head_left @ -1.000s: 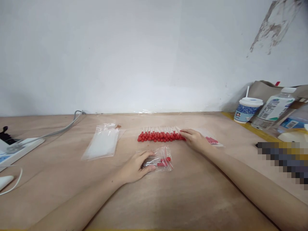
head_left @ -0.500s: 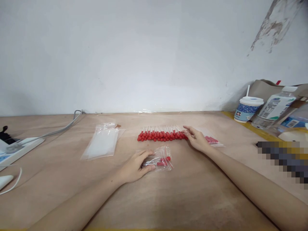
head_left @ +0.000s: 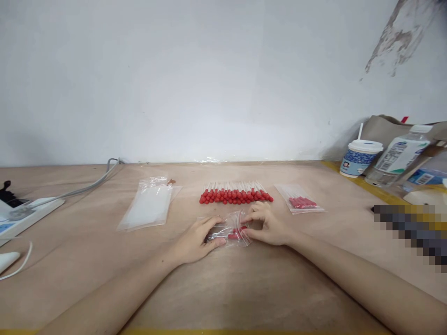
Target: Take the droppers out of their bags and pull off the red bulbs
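My left hand (head_left: 199, 239) is curled around a small clear zip bag (head_left: 225, 223), thumb and fingers on its two sides. Inside the bag lie a few red-tipped sticks (head_left: 233, 236), partly hidden by plastic glare. My right hand (head_left: 267, 225) is at the bag's red-lined mouth, its thumb and fingers bent round a red-tipped stick (head_left: 243, 228), mostly hidden by the fingers and plastic. Just behind both hands, a row of red-tipped sticks (head_left: 235, 196) lies with the red heads toward me and the pale shafts toward the wall.
Flat clear bags (head_left: 148, 204) are stacked on the left. A filled bag of red-tipped sticks (head_left: 302, 200) lies at the right. Farther right stand a paper cup (head_left: 359, 158) and a plastic bottle (head_left: 398, 156). A power strip (head_left: 42, 209) with a grey cable sits at the left edge.
My right hand has moved from the right end of the stick row toward me and left, to the bag's mouth. The filled bag is now uncovered. My left hand stays put.
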`<move>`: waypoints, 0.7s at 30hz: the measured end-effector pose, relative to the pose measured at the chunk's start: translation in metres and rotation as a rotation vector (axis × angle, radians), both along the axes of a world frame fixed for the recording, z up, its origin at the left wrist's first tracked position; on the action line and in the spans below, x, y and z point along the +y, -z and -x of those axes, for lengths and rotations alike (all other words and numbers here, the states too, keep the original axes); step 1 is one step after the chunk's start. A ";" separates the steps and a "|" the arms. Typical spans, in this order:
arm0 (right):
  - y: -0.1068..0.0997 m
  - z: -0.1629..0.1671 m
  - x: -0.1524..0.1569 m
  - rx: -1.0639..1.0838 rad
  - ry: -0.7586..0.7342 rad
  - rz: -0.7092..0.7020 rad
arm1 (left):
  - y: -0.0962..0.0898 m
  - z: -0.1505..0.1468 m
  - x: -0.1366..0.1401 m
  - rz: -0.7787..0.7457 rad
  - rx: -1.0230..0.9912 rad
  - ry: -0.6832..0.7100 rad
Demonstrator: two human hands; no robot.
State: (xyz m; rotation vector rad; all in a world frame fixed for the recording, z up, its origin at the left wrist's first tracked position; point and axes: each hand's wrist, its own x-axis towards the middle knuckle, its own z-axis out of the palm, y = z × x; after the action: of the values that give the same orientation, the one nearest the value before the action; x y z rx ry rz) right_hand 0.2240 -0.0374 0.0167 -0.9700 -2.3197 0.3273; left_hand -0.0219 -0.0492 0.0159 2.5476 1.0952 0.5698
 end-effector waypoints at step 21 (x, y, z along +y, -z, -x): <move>-0.015 0.002 -0.006 0.030 -0.158 0.224 | 0.002 0.001 -0.001 -0.026 -0.002 -0.020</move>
State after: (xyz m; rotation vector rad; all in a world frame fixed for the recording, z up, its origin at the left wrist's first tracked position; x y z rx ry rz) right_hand 0.2221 -0.0437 0.0312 -0.8791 -2.3736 0.6740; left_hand -0.0227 -0.0501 0.0140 2.5606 1.1206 0.5949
